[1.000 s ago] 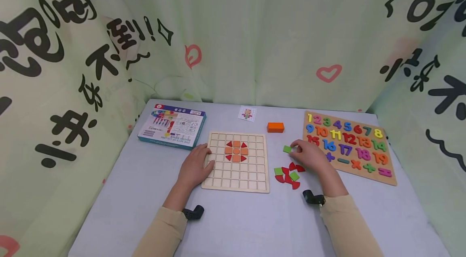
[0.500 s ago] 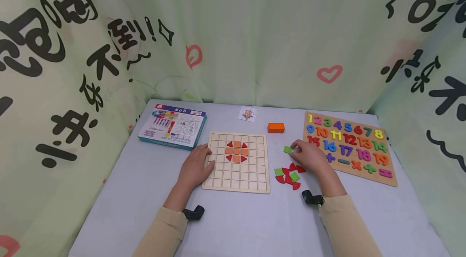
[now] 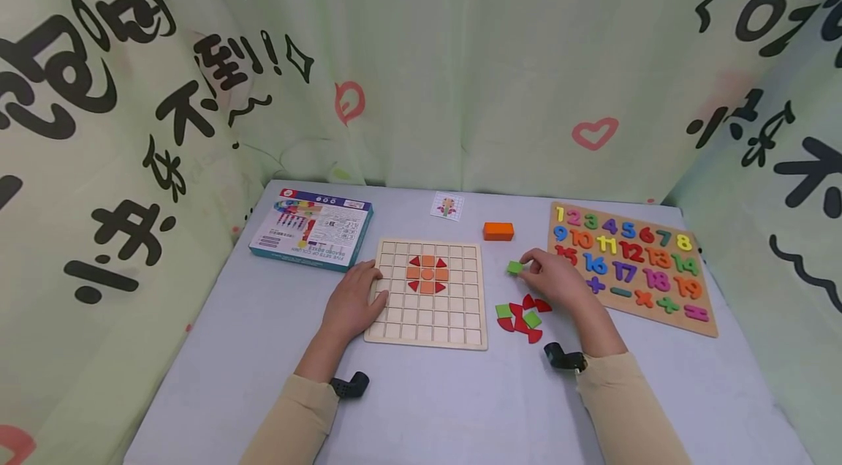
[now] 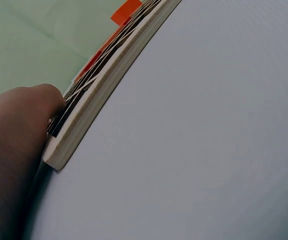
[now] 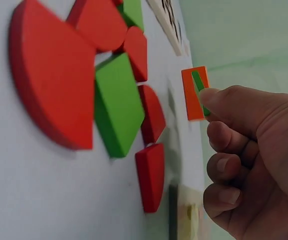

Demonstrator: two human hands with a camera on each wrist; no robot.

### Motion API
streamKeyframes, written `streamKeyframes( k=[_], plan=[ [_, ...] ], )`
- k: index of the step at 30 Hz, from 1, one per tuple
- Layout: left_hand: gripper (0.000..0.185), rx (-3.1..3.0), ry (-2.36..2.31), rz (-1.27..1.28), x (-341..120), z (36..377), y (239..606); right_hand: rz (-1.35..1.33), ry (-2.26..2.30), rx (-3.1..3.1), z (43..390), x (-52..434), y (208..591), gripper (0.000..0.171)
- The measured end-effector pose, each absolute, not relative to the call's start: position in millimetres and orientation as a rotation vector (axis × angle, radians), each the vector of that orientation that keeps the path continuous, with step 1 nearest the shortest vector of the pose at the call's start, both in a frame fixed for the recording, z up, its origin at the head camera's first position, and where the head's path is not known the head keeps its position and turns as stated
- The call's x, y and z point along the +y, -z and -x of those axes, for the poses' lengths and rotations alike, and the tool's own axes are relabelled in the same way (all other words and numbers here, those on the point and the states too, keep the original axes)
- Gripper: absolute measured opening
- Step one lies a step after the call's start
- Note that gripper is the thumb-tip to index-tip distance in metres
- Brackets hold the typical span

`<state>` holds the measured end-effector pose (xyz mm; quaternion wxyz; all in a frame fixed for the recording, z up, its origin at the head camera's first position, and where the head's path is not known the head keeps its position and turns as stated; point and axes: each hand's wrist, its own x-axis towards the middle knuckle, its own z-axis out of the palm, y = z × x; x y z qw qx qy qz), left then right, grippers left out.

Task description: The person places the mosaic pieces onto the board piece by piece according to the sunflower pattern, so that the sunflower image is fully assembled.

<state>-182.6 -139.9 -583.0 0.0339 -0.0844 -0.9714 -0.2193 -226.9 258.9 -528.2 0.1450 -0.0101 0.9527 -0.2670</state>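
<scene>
A wooden grid board (image 3: pixel 426 319) lies on the table, with orange squares, an orange round piece (image 3: pixel 427 274) and red corner pieces set in its upper middle. My left hand (image 3: pixel 353 295) rests along the board's left edge, its thumb over the rim; the left wrist view shows that thumb (image 4: pixel 46 97) touching the board's corner. Between thumb and forefinger, my right hand (image 3: pixel 559 278) pinches a green square tile (image 3: pixel 514 268), held right of the board. Below it are loose red quarter-round pieces (image 5: pixel 54 80) and two more green tiles (image 5: pixel 118 105).
Behind the hands stand an orange block (image 3: pixel 498 231) and a small picture card (image 3: pixel 447 206). A flat box (image 3: pixel 312 229) lies at the back left. On the right is a number puzzle board (image 3: pixel 618 304), partly behind my right forearm. Curtains surround the table.
My right hand has moved slightly left and up with the green tile in its pinch. The left hand and the board have stayed put.
</scene>
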Motion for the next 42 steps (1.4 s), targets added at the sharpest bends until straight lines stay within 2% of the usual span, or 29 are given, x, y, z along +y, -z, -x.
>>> streamKeyframes(
  k=[19,42],
  plan=[
    [0.043,-2.966,0.686,0.260,-140.8,184.1,585.4,0.313,0.860,2.731,208.2,192.6,501.8,0.030],
    [0.042,-2.967,0.673,0.254,-141.1,184.1,588.8,0.480,0.910,2.649,191.3,125.5,531.5,0.018]
  ],
)
